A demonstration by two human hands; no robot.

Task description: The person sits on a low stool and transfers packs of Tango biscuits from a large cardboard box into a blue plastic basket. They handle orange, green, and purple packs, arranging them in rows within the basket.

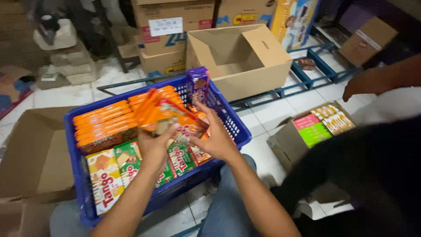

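The left hand [154, 145] and the right hand [215, 136] meet over a blue plastic crate [76, 166] that rests on the person's lap, and together they grip a bundle of orange wafer packs [160, 115] held tilted above the crate's middle. The left hand's fingers curl around the bundle's near end from below; the right hand closes on its right side, fingers spread along the packs. Inside the crate, a row of orange packs [103, 120] lies stacked at the far left, green and yellow wafer packs [116, 169] lie flat along the near wall, and a purple pack [197, 85] stands upright at the far corner. An open, empty cardboard box [245, 59] sits on the tiled floor beyond the crate. To the right, another person's hand [366, 83] reaches over a smaller box of assorted packs [320, 125].
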